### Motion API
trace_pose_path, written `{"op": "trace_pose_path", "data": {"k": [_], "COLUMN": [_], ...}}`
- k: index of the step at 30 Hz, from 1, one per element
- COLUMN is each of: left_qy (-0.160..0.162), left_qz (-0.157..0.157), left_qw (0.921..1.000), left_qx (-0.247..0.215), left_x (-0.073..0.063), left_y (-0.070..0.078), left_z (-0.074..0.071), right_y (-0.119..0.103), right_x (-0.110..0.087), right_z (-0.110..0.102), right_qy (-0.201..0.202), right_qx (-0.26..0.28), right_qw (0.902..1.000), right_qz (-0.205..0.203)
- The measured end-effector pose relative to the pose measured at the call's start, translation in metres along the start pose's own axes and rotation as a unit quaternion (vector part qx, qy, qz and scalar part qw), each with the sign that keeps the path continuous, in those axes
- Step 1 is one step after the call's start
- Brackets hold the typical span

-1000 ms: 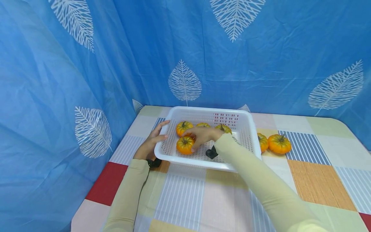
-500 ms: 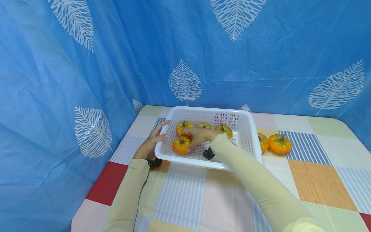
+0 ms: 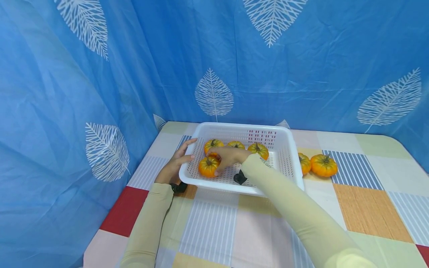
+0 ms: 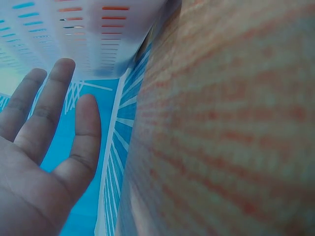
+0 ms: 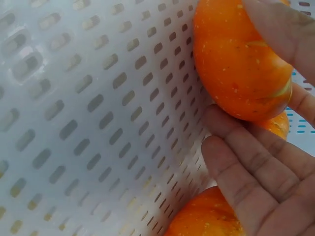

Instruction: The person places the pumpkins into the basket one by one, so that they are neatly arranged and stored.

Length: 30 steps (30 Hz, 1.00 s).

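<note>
A white perforated plastic basket (image 3: 231, 188) stands on the table with several small orange pumpkins inside. My right hand (image 3: 228, 155) reaches into it and holds the front-left pumpkin (image 3: 207, 167) near the basket's left end. In the right wrist view, the thumb lies along one side of that pumpkin (image 5: 236, 64), the fingers (image 5: 256, 162) along the other. Behind it sit a back-left pumpkin (image 3: 212, 143), a middle one (image 3: 236, 144) partly hidden by the hand, and a right one (image 3: 259, 149). My left hand (image 3: 173, 166) is at the basket's left rim, its fingers extended in the left wrist view.
Two more pumpkins, one partly hidden (image 3: 304, 163) and one whole (image 3: 323, 166), sit on the checked tablecloth (image 3: 372, 212) right of the basket. A blue curtain (image 3: 301, 74) with white leaf prints hangs behind and to the left.
My right hand and the front-left pumpkin have shifted slightly left, closer to the basket's left wall. The left hand and the basket have stayed in place.
</note>
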<state>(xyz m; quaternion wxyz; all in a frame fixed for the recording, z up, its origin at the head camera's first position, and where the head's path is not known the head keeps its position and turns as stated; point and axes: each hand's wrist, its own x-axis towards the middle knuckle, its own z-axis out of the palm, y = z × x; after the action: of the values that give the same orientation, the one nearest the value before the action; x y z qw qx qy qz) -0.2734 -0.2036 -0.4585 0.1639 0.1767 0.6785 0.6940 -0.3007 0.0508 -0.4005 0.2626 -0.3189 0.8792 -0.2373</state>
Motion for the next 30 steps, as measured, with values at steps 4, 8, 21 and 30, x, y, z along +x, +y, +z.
{"op": "trace_pose_path", "data": {"k": [4,8,21,30], "left_qy": [0.001,-0.003,-0.009,-0.004], "left_qz": [-0.004,-0.005,0.005,-0.005], "left_qw": [1.0,1.0,0.9999,0.9999], "left_qx": [-0.002,-0.005,-0.01,-0.012], "left_x": [0.0,0.0,0.0,-0.001], "left_y": [-0.001,-0.002,-0.001,0.0], "left_z": [0.0,-0.001,-0.001,-0.001], "right_y": [0.001,0.001,-0.002,0.003], "right_x": [0.0,-0.004,-0.027,-0.04], "right_z": [-0.001,-0.003,-0.017,-0.024], "right_qy": [-0.01,-0.023,-0.021,0.012], "right_qx": [0.008,0.015,0.04,0.08], "right_qw": [0.9999,0.9996,0.9987,0.9964], "right_qz": [-0.003,-0.007,-0.023,-0.023]}}
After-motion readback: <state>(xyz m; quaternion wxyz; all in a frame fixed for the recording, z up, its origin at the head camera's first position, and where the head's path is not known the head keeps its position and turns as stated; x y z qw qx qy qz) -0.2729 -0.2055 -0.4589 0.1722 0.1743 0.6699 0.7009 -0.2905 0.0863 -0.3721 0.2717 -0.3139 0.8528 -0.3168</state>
